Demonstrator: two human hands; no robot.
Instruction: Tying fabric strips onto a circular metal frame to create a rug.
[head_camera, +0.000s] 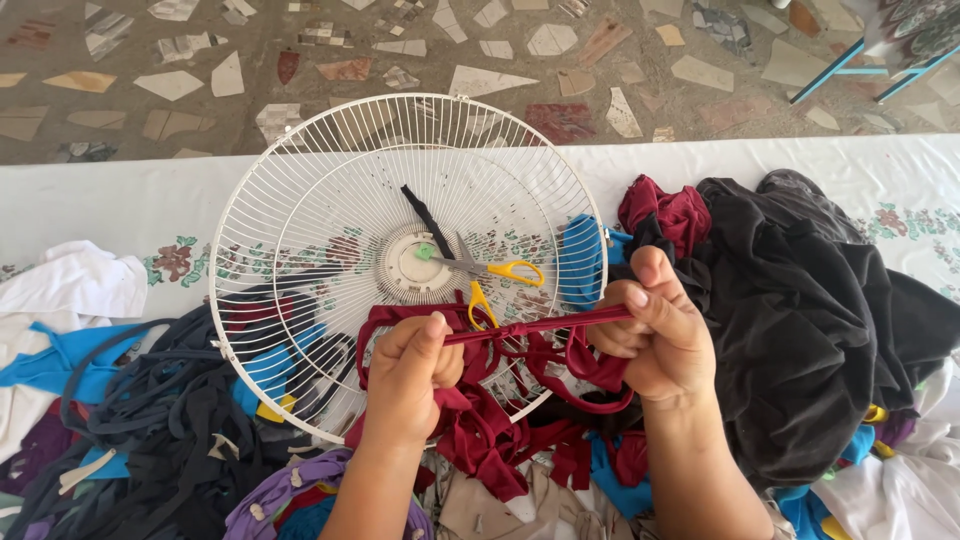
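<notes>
My left hand (408, 375) and my right hand (652, 330) each pinch an end of a dark red fabric strip (535, 326), pulled taut between them with a knot near its middle. More dark red strips (490, 440) hang in loops below it. Behind the strip lies a round white wire fan guard (300, 190), tilted over the cloth. Yellow-handled scissors (500, 272) rest on the guard near its hub, beside a black strip (425, 218).
A white floral tablecloth (120, 205) covers the table. A black cloth heap (800, 330) sits at right, navy and blue strips (150, 400) at left, white cloth (70, 285) far left. Terrazzo floor (500, 60) lies beyond, with blue furniture legs (840, 70) at top right.
</notes>
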